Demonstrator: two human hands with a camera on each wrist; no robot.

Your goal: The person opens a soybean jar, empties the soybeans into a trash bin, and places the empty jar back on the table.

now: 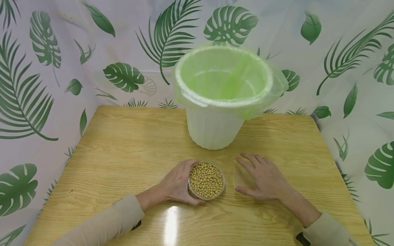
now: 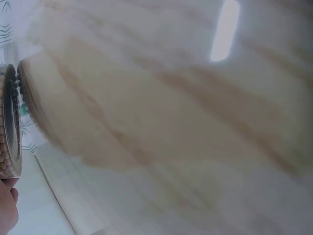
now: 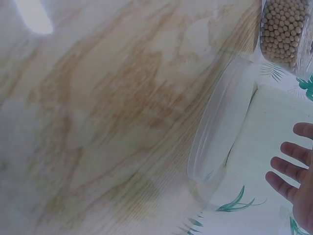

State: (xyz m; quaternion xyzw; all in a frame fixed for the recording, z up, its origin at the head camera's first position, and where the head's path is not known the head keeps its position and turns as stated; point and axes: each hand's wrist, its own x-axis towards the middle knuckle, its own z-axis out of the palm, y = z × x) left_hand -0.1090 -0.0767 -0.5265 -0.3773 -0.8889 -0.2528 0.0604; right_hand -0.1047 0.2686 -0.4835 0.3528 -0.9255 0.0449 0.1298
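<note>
My left hand (image 1: 180, 182) grips a clear round tub of yellow soybeans (image 1: 206, 180) by its side, fingers and thumb curled around it. The tub has no lid on it and the beans reach close to the rim. Part of the tub (image 2: 11, 122) shows at the edge of the left wrist view, with a bit of a finger below. To the right, my right hand (image 1: 265, 177) hovers with spread, extended fingers over a clear round lid (image 1: 241, 177). In the right wrist view, those fingers stand apart from the lid (image 3: 222, 122).
A white bin (image 1: 215, 131) lined with a light green plastic bag (image 1: 271, 99) stands behind the hands, its mouth facing up. The wood-grain table (image 1: 132, 140) ends at a leaf-patterned backdrop (image 1: 123, 44) behind and on both sides.
</note>
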